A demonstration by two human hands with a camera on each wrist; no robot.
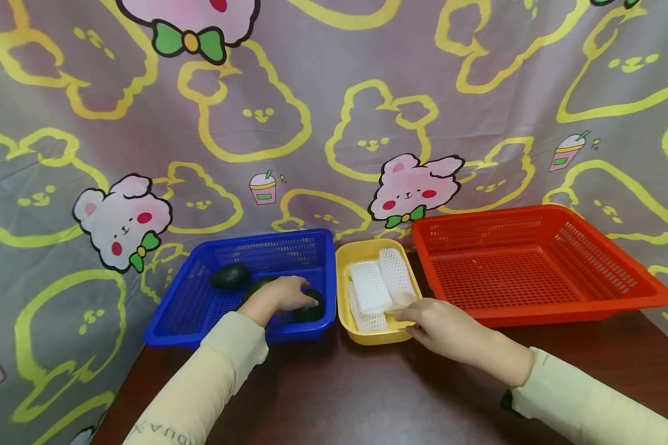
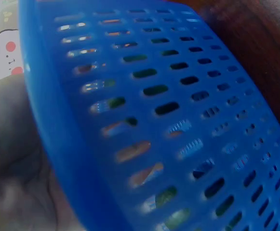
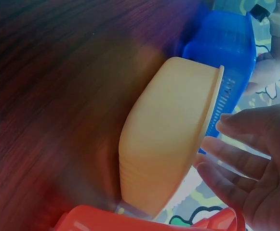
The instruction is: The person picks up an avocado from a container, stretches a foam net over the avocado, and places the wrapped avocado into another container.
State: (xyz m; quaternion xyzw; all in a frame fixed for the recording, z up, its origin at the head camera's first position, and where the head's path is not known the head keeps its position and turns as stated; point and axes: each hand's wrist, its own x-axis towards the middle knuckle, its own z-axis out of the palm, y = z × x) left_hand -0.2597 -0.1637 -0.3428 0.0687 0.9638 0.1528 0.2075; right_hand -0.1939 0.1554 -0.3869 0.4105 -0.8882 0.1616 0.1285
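Observation:
My left hand reaches into the blue basket, fingers and thumb around a dark green avocado in the near right corner. Two more avocados lie there, one toward the left and another partly behind my hand. Through the basket's slotted wall, the left wrist view gives only glimpses of the contents. At the right rim of the yellow basket is my right hand, its fingertips close by the white foam net sleeves. In the right wrist view its fingers are spread and loosely bent.
A red basket with a perforated floor stands to the right of the yellow one. All three baskets sit side by side on a dark brown wooden table. Behind them hangs a patterned cloth.

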